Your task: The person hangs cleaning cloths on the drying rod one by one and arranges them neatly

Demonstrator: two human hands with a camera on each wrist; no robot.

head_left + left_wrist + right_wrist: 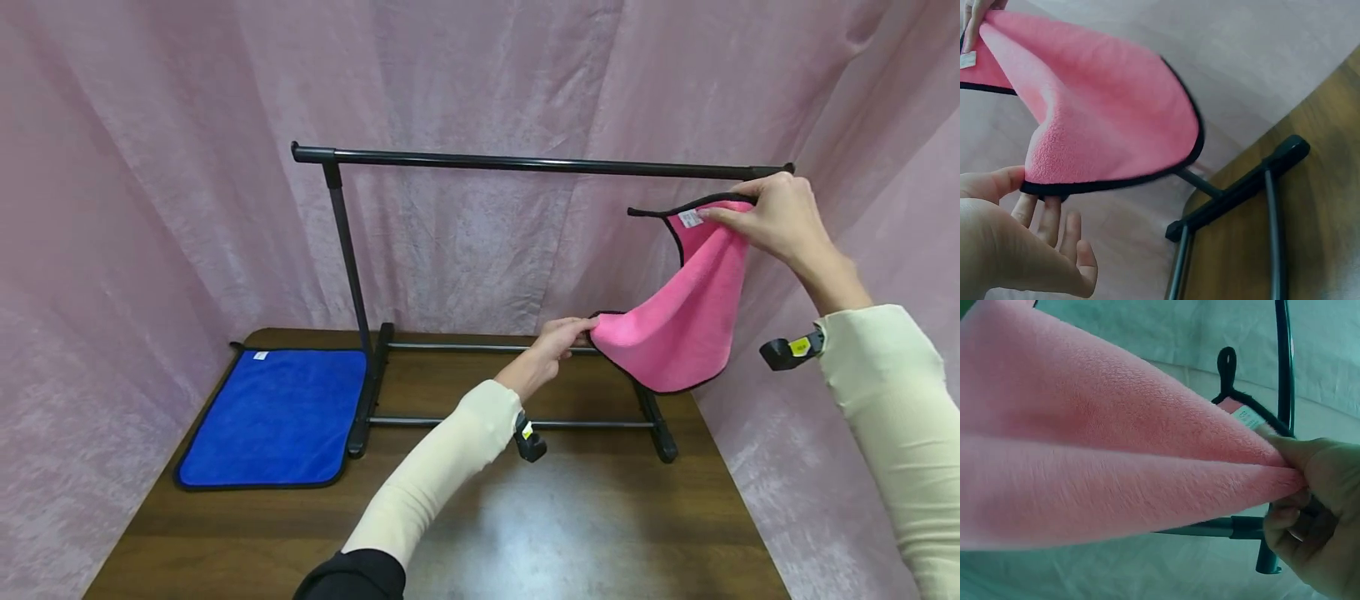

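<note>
Right hand [780,218], raised by the rack's [525,164] right end, pinches a pink cloth [686,317]; lower left hand [558,340] pinches its bottom corner.

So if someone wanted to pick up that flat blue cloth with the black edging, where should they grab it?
Probably by a near corner of the blue microfibre cloth, coming from the front edge of the brown wooden table. It lies flat and spread out, and the black metal rack crowds its right side, so the front-left corner looks freest to pinch.

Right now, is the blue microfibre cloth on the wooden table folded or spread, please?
Spread: the blue microfibre cloth lies flat on the wooden table, its black-trimmed edges showing.
</note>
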